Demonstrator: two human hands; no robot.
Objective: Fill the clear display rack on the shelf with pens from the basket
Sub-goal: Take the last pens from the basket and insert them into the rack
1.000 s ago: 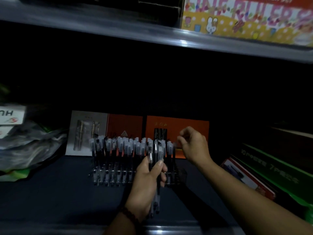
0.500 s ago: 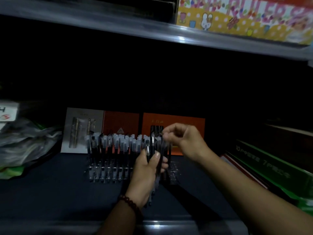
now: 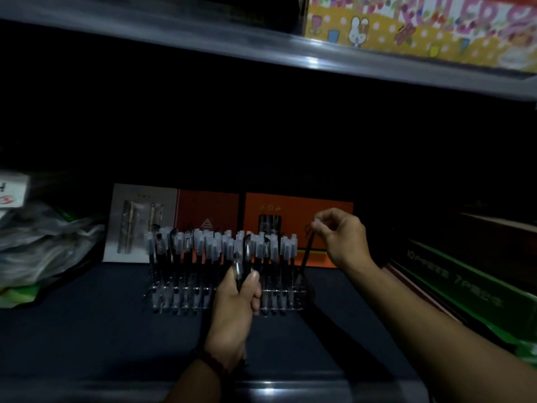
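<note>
The clear display rack (image 3: 186,298) stands on the dark shelf, holding several black pens with frosted caps (image 3: 212,245). My left hand (image 3: 235,312) is in front of the rack's middle and grips a small bunch of pens (image 3: 242,263), their caps pointing up. My right hand (image 3: 343,237) is at the rack's right end and pinches the top of one black pen (image 3: 305,254). That pen slants down toward the rack's rightmost slots. The basket is out of sight.
Orange pen boxes (image 3: 299,213) and a grey one (image 3: 139,222) lean behind the rack. Crumpled plastic bags (image 3: 40,251) lie at the left. Green and red boxes (image 3: 453,274) are stacked at the right. An upper shelf edge (image 3: 290,50) carries a colourful ruler box (image 3: 421,27).
My right hand drew one pen from the bunch in my left hand and carried it right to the rack's right end. The left hand stayed put.
</note>
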